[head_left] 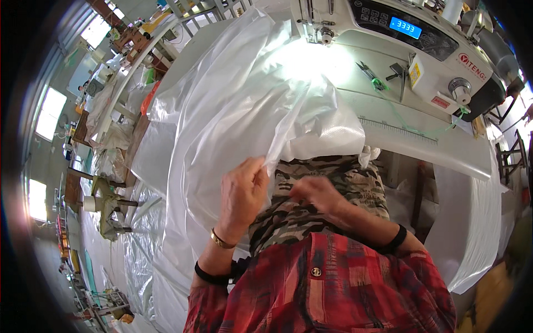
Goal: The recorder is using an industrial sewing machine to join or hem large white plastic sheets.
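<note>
A large sheet of translucent white plastic (222,116) spreads over the sewing table and drapes off its left and front edges. Its edge is pinched in my left hand (243,191), in front of the table, and a gathered fold runs from those fingers up toward the sewing machine (383,33). Over my lap is my right hand (320,195), apart from the sheet and smeared by motion, so its fingers cannot be made out. Light falls on the sheet beneath the machine's needle area (322,36).
Thread snips (371,76) with green thread lie right of the lit area. A ruler strip (397,131) runs along the table's front. Stacked white sheets (472,233) hang at the right. At the left, a stool (105,204) carries a thread cone beside more plastic.
</note>
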A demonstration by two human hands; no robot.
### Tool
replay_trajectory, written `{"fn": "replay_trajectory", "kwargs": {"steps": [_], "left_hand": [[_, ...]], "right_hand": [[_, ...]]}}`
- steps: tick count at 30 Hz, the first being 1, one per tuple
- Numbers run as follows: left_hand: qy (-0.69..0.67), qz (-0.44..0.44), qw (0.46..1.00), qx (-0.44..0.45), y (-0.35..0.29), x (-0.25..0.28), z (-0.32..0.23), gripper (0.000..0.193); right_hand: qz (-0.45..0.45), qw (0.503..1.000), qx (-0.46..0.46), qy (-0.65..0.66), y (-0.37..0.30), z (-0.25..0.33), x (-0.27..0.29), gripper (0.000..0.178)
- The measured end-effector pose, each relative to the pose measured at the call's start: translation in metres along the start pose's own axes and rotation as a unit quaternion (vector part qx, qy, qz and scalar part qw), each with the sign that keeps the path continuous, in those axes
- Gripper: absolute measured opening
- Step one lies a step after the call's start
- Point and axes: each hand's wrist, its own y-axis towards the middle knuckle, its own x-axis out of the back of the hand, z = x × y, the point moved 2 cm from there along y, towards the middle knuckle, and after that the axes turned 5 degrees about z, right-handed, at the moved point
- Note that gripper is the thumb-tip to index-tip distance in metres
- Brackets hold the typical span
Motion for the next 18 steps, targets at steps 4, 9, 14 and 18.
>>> {"fn": "replay_trajectory", "kwargs": {"steps": [4, 9, 14, 18], "left_hand": [[-0.27, 0.003, 0.948, 0.171, -0.004, -0.011, 0.019, 0.021], [-0.011, -0.018, 0.988, 0.153, 0.011, -0.006, 0.009, 0.022], [0.053, -0.043, 0.995, 0.076, 0.015, 0.004, 0.019, 0.015], [-0.141, -0.065, 0.982, 0.104, 0.019, 0.006, 0.028, 0.02]], "right_hand": [[-0.151, 0.93, 0.02, 0.336, -0.01, 0.004, 0.027, 0.045], [-0.246, 0.871, 0.179, 0.386, -0.022, 0.017, 0.038, 0.042], [-0.355, 0.878, 0.263, 0.185, -0.044, 0.059, 0.036, 0.026], [-0.368, 0.882, 0.291, -0.04, -0.057, 0.085, 0.034, 0.015]]}}
